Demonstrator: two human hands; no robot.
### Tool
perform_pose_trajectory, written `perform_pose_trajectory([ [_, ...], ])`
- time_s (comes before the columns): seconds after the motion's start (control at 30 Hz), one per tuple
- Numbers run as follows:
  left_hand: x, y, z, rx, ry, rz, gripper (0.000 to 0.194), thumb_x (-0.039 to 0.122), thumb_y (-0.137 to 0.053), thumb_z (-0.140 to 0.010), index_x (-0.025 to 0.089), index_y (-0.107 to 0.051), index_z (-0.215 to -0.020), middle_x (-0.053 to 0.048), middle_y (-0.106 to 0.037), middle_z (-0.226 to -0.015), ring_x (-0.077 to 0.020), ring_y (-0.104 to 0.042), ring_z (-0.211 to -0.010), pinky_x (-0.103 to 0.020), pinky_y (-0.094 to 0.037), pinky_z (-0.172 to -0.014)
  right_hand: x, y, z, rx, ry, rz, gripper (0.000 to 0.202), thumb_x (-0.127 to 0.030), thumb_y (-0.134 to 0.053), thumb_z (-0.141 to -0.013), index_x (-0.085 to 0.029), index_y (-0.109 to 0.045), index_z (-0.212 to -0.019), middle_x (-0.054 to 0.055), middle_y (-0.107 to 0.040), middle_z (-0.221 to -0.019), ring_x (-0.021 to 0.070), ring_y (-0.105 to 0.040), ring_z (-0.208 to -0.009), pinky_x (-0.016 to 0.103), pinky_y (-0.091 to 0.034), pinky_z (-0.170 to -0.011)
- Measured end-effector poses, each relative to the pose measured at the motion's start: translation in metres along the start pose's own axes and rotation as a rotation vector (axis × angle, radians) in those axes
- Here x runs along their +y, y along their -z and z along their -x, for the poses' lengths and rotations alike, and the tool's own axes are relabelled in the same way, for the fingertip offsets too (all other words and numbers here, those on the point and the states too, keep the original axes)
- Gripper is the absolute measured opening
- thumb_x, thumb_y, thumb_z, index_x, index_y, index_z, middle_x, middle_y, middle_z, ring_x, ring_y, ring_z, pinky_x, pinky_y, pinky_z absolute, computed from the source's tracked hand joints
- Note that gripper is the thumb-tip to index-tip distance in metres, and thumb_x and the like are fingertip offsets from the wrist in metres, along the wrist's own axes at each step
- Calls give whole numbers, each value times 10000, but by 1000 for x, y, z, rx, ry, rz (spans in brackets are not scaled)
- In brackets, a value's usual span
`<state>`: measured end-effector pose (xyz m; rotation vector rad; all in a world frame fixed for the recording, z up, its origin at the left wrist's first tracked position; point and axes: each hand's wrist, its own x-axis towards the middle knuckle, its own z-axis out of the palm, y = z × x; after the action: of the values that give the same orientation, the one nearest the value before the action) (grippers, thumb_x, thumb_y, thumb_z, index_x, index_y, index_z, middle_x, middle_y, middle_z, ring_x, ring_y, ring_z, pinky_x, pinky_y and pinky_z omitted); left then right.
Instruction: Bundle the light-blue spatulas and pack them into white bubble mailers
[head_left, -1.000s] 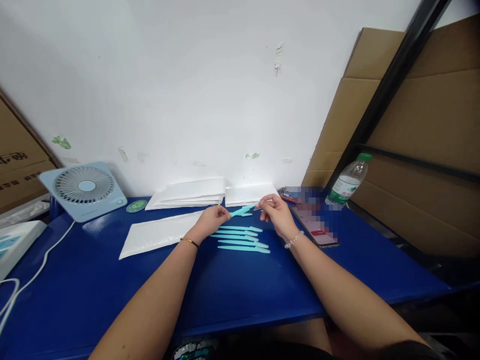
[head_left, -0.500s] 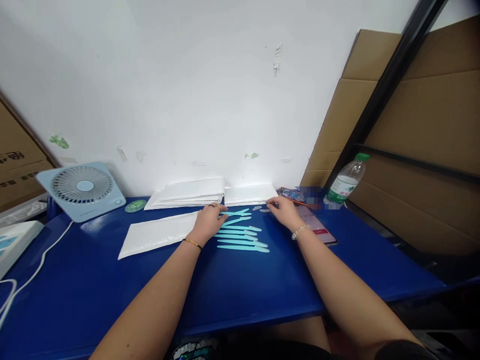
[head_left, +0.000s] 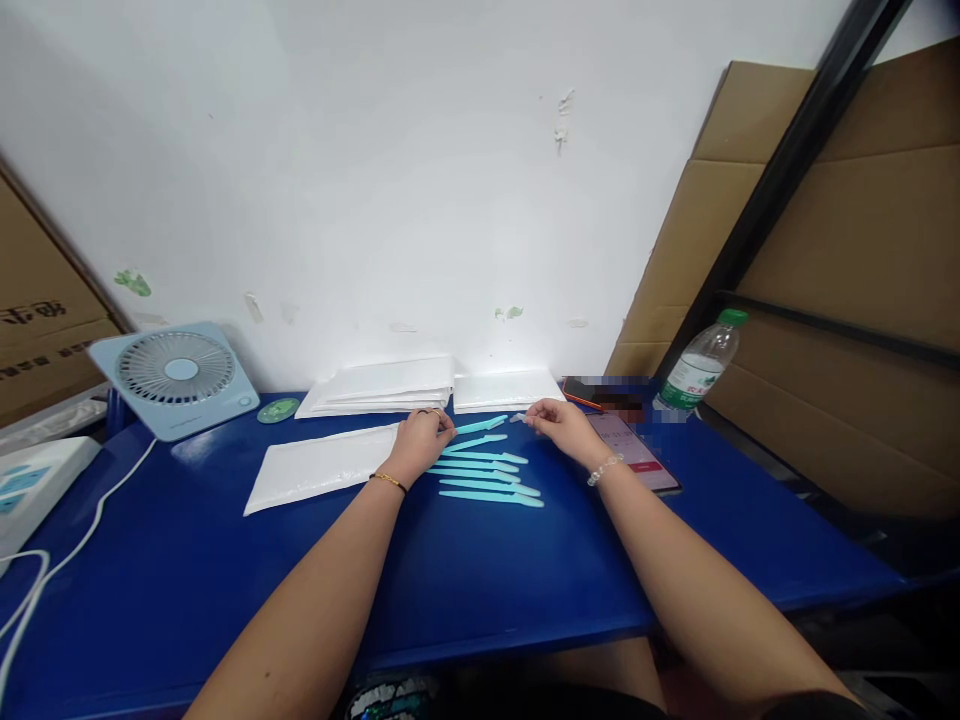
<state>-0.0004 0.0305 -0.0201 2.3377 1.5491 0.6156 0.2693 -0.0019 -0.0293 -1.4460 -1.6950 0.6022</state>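
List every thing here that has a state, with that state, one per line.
Water bottle: upright, green cap on.
Phone: flat, screen lit.
Fan: propped, tilted back.
Turquoise sticks: flat, in a row.
Left hand: holding the top stick's end.
Right hand: fingertips by a small clear piece.

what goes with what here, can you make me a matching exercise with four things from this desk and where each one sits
Things:
1. desk fan
2. water bottle
3. phone
4. turquoise sticks

Places:
A. flat on the blue table, just right of the right hand
B. far left, by the wall
C. in a row between the two hands
D. far right, by the cardboard

Pairs: 1-B, 2-D, 3-A, 4-C
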Motion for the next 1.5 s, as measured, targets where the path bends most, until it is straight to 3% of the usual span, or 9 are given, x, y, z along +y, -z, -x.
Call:
perform_pose_trajectory([
  [0.23, 0, 6, 2, -20, -21, 206, 218, 374, -443, -830, 203, -573, -796, 4, -595, -712, -151, -517, -647, -257, -350, -599, -5, -2, -3, 53, 6, -326, 275, -388, -670, -722, -169, -659, -887, 26, -658, -704, 158, -623, -650, 293, -487, -641],
  [0.37, -2, 5, 1, -14, -35, 293, 265, 417, -401, -844, 195, -531, -780, 19, -515, -653, -138, -468, -618, -253, -342, -591, -12, 1, -1, 84, 7, -422, 273, -390, -701, -706, -172, -637, -857, 10, -640, -663, 140, -618, -609, 254, -467, -572],
  [0.53, -8, 1, -4, 17, 2, 379, 303, 464, -390, -839, 193, -519, -797, 17, -496, -662, -139, -456, -627, -251, -351, -589, -24, 2, 4, 82, -21, -547, 256, -368, -744, -657, -167, -651, -785, 28, -661, -679, 149, -625, -649, 278, -489, -624],
  [0.87, -4, 4, -2, 2, -13, 400, 297, 464, -405, -838, 192, -472, -741, 37, -425, -624, -120, -388, -588, -245, -325, -566, -18, -4, 1, 60, -36, -547, 283, -382, -744, -657, -165, -652, -813, 28, -659, -713, 147, -627, -671, 276, -494, -652],
  [1.17, 8, 8, 4, -43, -5, 404, 285, 449, -411, -828, 189, -522, -790, 31, -449, -640, -122, -407, -601, -237, -341, -574, -22, -14, 6, -100, -26, -553, 291, -383, -737, -669, -158, -661, -838, 23, -664, -734, 146, -638, -685, 267, -495, -639],
  [1.3, 9, 11, 6, -113, -16, 378, 321, 479, -421, -830, 193, -563, -802, 28, -493, -628, -123, -414, -567, -238, -334, -546, -20, -9, 6, -186, 7, -476, 259, -379, -705, -706, -170, -670, -855, 23, -671, -733, 147, -623, -692, 283, -482, -667],
  [1.4, 6, 10, 6, -98, -38, 240, 343, 487, -434, -833, 194, -609, -797, 1, -566, -659, -149, -486, -598, -256, -349, -566, -10, -4, 1, -59, 76, -208, 193, -343, -640, -767, -189, -686, -874, 44, -682, -851, 164, -600, -750, 322, -471, -737],
  [1.5, 2, 4, 4, 5, -80, 74, 265, 392, -479, -826, 206, -652, -901, -51, -656, -877, -208, -574, -823, -282, -398, -689, 6, -3, -7, 70, 143, 140, 187, -251, -597, -791, -199, -691, -944, 75, -655, -989, 196, -585, -845, 356, -452, -803],
])
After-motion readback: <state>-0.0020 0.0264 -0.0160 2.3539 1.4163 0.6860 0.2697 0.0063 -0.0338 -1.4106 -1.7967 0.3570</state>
